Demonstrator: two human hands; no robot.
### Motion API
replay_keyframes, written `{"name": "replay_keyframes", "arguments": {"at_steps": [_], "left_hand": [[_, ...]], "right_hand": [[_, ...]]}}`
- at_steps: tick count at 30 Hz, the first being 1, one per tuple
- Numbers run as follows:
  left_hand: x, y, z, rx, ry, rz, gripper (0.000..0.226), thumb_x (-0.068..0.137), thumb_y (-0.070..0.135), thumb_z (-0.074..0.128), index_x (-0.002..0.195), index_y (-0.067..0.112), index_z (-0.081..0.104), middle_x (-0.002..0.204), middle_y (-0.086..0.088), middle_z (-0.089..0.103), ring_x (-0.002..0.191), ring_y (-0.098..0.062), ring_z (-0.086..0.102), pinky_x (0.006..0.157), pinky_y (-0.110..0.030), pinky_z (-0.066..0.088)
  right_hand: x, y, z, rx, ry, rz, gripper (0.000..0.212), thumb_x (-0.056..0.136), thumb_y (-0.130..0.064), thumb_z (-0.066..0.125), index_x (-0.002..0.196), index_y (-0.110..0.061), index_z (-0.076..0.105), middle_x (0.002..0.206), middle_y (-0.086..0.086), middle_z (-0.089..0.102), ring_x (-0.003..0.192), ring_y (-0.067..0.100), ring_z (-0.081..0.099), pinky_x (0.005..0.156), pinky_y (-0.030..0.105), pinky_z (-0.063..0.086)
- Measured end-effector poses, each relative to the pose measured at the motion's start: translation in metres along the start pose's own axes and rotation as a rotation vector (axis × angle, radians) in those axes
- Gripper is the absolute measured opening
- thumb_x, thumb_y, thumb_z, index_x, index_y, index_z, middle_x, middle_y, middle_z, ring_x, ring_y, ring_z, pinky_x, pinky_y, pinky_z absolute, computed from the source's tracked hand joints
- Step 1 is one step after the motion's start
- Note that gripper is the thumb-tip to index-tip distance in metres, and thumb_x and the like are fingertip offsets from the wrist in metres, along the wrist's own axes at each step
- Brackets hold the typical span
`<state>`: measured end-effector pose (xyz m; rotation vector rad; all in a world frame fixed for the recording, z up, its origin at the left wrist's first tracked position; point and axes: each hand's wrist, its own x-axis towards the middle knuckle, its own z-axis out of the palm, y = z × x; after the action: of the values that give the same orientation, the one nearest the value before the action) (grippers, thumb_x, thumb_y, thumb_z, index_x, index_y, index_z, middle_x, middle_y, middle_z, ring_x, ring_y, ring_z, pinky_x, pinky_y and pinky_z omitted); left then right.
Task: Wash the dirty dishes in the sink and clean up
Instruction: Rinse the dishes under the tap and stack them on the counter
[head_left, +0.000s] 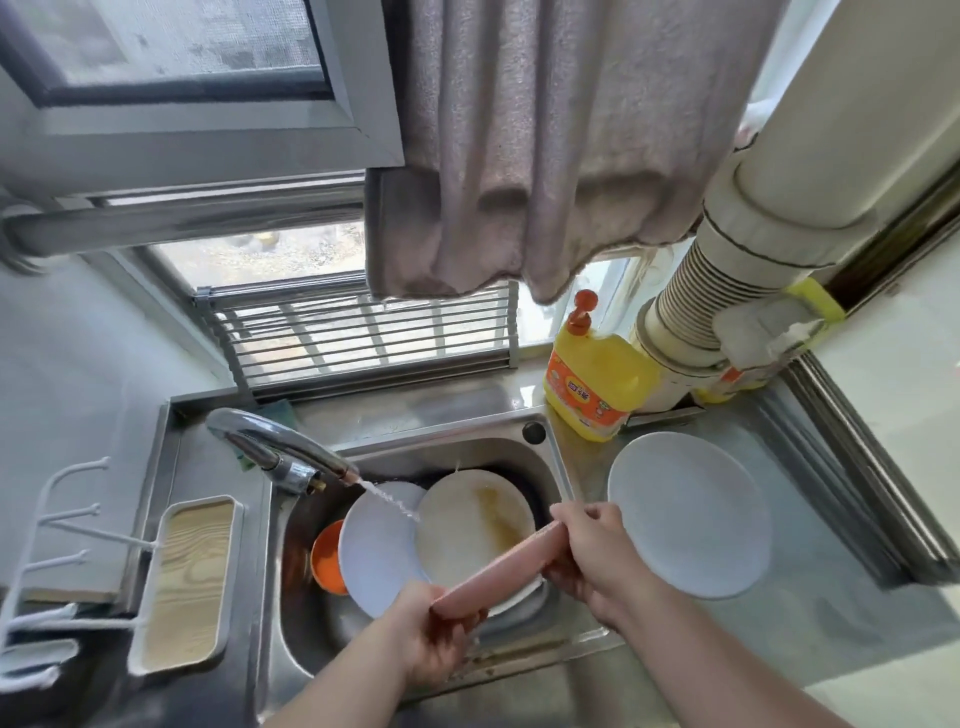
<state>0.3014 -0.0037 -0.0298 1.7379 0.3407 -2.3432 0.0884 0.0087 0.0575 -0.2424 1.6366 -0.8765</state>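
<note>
**Pink rolling pin held over a sink of dirty plates**

While water runs from the chrome faucet (280, 447) in a thin stream, a person holds a pink rolling pin (501, 569) above the steel sink (550, 462), one hand at each end. The left hand (436, 631) has its fingers curled round the lower, nearer end; the right hand (587, 551) has its fingers wrapped round the upper end. The pin slants up from left to right across the basin.

Under it, in the sink, lies a dirty plate (472, 525) streaked with brown sauce, overlapping a white plate (376, 551) to its left; the stream falls near where the two meet. An orange bowl (326, 558) sits at the left of the basin, partly hidden behind the white plate.

On the table to the right of the sink rests a clean white plate (688, 514). Behind it, by the window, stands a yellow dish soap bottle (595, 387) with an orange pump. A grey towel (519, 156) hangs above.
</note>
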Motion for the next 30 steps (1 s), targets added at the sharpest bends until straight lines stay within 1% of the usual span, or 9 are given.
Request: {"name": "replay_keyframes", "arguments": {"at_steps": [5, 7, 10, 11, 14, 18, 25, 28, 30], "left_hand": [[0.003, -0.017, 0.019, 0.040, 0.071, 0.063, 0.032, 0.093, 0.013, 0.054, 0.116, -0.005, 0.068, 0.069, -0.015, 0.063, 0.033, -0.020, 0.055, 0.027, -0.021, 0.043], [-0.004, -0.021, 0.038, 0.020, 0.076, 0.124, 0.028, 0.101, 0.019, 0.056, 0.116, -0.001, 0.066, 0.069, -0.017, 0.068, 0.037, -0.025, 0.061, 0.031, -0.026, 0.048], [-0.006, -0.026, 0.074, 0.000, -0.082, 0.229, 0.039, 0.105, 0.030, 0.057, 0.122, -0.004, 0.064, 0.109, -0.025, 0.074, 0.086, -0.045, 0.076, 0.070, -0.058, 0.063], [-0.002, -0.026, 0.082, 0.057, -0.091, 0.242, 0.042, 0.103, 0.035, 0.059, 0.124, -0.001, 0.066, 0.112, -0.022, 0.074, 0.093, -0.043, 0.075, 0.077, -0.057, 0.063], [0.016, -0.025, 0.115, 0.289, -0.017, 0.409, 0.025, 0.102, 0.032, 0.063, 0.116, 0.012, 0.068, 0.088, -0.012, 0.071, 0.072, -0.027, 0.066, 0.061, -0.034, 0.058], [0.028, -0.034, 0.172, 0.496, -0.100, 0.539, 0.023, 0.105, 0.023, 0.063, 0.123, 0.009, 0.068, 0.095, -0.012, 0.072, 0.073, -0.023, 0.063, 0.069, -0.034, 0.055], [0.059, -0.033, 0.183, 0.340, 0.004, 0.572, 0.017, 0.107, 0.013, 0.057, 0.119, 0.010, 0.068, 0.093, -0.014, 0.075, 0.076, -0.028, 0.072, 0.070, -0.037, 0.060], [0.065, -0.022, 0.138, 0.397, 0.190, 0.590, 0.020, 0.103, 0.001, 0.054, 0.115, 0.006, 0.069, 0.078, -0.013, 0.069, 0.068, -0.024, 0.063, 0.064, -0.035, 0.057], [0.070, -0.012, 0.096, 0.428, 0.347, 0.580, 0.021, 0.101, -0.001, 0.052, 0.115, 0.004, 0.067, 0.075, -0.013, 0.062, 0.064, -0.023, 0.054, 0.060, -0.034, 0.050]], "right_hand": [[0.002, -0.003, -0.034, -0.011, -0.107, -0.026, 0.033, 0.097, -0.023, 0.065, 0.123, -0.021, 0.045, 0.125, 0.021, 0.052, 0.100, 0.034, 0.063, 0.074, 0.048, 0.065], [0.007, -0.009, -0.053, -0.113, -0.146, -0.099, 0.034, 0.095, -0.024, 0.064, 0.122, -0.030, 0.046, 0.125, 0.019, 0.053, 0.104, 0.037, 0.063, 0.071, 0.046, 0.065], [0.012, -0.022, -0.090, -0.206, -0.159, -0.157, 0.041, 0.094, -0.019, 0.059, 0.125, -0.042, 0.047, 0.120, 0.017, 0.059, 0.105, 0.039, 0.064, 0.074, 0.048, 0.064], [0.015, -0.026, -0.105, -0.206, -0.125, -0.164, 0.041, 0.095, -0.017, 0.056, 0.125, -0.045, 0.049, 0.118, 0.015, 0.061, 0.104, 0.038, 0.065, 0.075, 0.047, 0.064], [0.024, -0.027, -0.164, -0.299, 0.078, -0.202, 0.045, 0.097, -0.012, 0.049, 0.123, -0.048, 0.059, 0.104, 0.004, 0.071, 0.094, 0.030, 0.071, 0.070, 0.045, 0.064], [0.042, -0.007, -0.230, -0.455, 0.201, -0.200, 0.056, 0.096, -0.015, 0.048, 0.114, -0.067, 0.060, 0.101, -0.009, 0.075, 0.098, 0.027, 0.071, 0.084, 0.057, 0.062], [0.053, 0.009, -0.256, -0.493, 0.345, -0.198, 0.042, 0.101, -0.019, 0.061, 0.125, -0.053, 0.059, 0.098, 0.000, 0.070, 0.093, 0.026, 0.067, 0.085, 0.054, 0.059], [0.051, 0.005, -0.252, -0.587, 0.481, -0.173, 0.055, 0.098, -0.041, 0.061, 0.150, -0.034, 0.047, 0.102, 0.006, 0.058, 0.093, 0.030, 0.062, 0.081, 0.046, 0.053], [0.039, -0.002, -0.236, -0.634, 0.508, -0.244, 0.052, 0.096, -0.029, 0.064, 0.146, -0.029, 0.051, 0.103, 0.002, 0.052, 0.096, 0.026, 0.057, 0.086, 0.044, 0.049]]}}
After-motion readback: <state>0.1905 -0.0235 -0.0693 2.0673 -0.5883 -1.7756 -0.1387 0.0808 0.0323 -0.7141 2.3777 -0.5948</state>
